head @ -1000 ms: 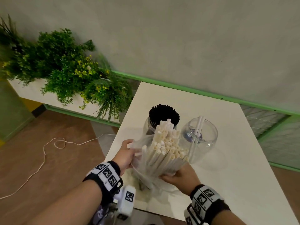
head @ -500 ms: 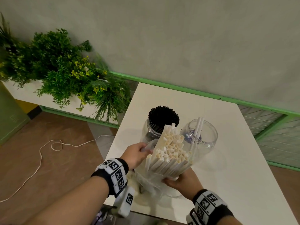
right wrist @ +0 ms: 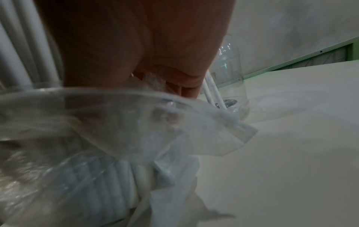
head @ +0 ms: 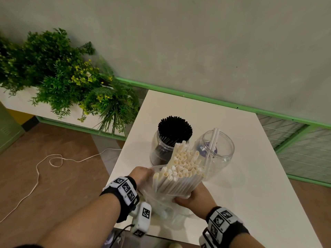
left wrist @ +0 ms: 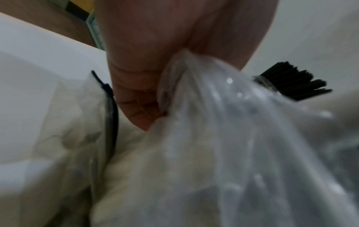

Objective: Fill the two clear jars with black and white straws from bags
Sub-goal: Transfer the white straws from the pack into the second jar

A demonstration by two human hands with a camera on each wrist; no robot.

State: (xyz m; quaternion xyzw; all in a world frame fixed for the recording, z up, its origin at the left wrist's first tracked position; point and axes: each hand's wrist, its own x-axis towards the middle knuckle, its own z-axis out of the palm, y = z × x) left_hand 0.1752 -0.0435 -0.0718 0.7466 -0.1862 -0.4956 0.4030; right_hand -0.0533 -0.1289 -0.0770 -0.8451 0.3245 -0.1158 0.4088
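Observation:
Two clear jars stand mid-table. The left jar [head: 157,149] is packed with black straws [head: 175,128]; the right jar [head: 221,154] holds two white straws [head: 213,140]. A thick bundle of white straws [head: 180,169] sticks up out of a clear plastic bag [head: 161,199], leaning toward the jars. My right hand [head: 192,197] grips the bundle through the bag from below. My left hand [head: 141,174] pinches the bag's edge at its left side; the left wrist view shows the fingers [left wrist: 139,95] closed on the bag film [left wrist: 213,122].
The white table [head: 250,176] stands against a grey wall with a green rail [head: 197,97]. A planter of green plants [head: 62,77] sits left of the table. A white cord [head: 44,163] lies on the brown floor.
The straw bundle has tilted and moved a little toward the right jar. My left hand has slid along the bag edge closer to the bundle.

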